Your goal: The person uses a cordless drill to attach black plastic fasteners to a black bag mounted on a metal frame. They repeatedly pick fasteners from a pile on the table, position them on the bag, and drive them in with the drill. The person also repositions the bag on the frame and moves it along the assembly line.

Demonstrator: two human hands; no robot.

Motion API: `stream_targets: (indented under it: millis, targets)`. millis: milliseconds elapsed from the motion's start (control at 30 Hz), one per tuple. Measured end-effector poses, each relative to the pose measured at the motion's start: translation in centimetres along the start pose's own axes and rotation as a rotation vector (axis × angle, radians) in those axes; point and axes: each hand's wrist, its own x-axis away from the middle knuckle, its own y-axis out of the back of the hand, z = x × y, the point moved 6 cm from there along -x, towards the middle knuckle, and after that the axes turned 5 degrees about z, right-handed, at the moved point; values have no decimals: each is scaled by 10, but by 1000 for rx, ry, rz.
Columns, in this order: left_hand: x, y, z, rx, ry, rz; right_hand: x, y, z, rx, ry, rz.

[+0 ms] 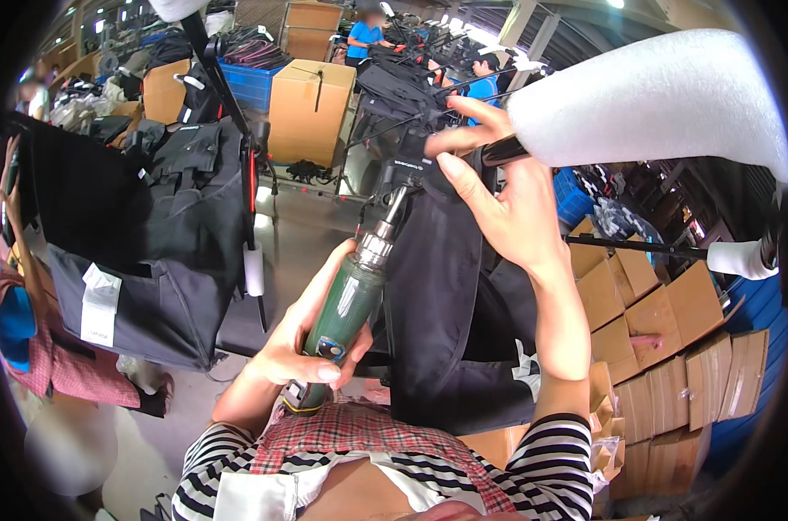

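My left hand (pixel 320 347) is wrapped round a green power screwdriver (pixel 346 300) with a metal collar. Its tip points up and away, at a black plastic joint (pixel 407 171) of a folding frame. My right hand (pixel 522 204) is at the black frame tube (pixel 503 152) beside that joint, thumb on the near side and fingers on the far side. The fingertips are partly blurred. A thick white foam sleeve (pixel 646 100) covers the tube to the right. Black fabric (pixel 433 295) hangs from the frame in front of me.
Another black fabric piece on a frame (pixel 151 252) stands at left, with a person in a checked apron (pixel 81 373) beside it. Cardboard boxes (pixel 663 321) lie at right. A tall carton (pixel 309 113) and a blue crate (pixel 250 84) stand ahead. People in blue shirts work farther back.
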Motion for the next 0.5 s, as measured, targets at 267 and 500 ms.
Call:
stream_targets:
  millis: [267,500]
  targets:
    - [-5,-29,-12,-137,24,-38,14,28,-10,-116,-65,-90]
    - [-16,-38,-8,-49,41,14,9,26,-7,-146,135,120]
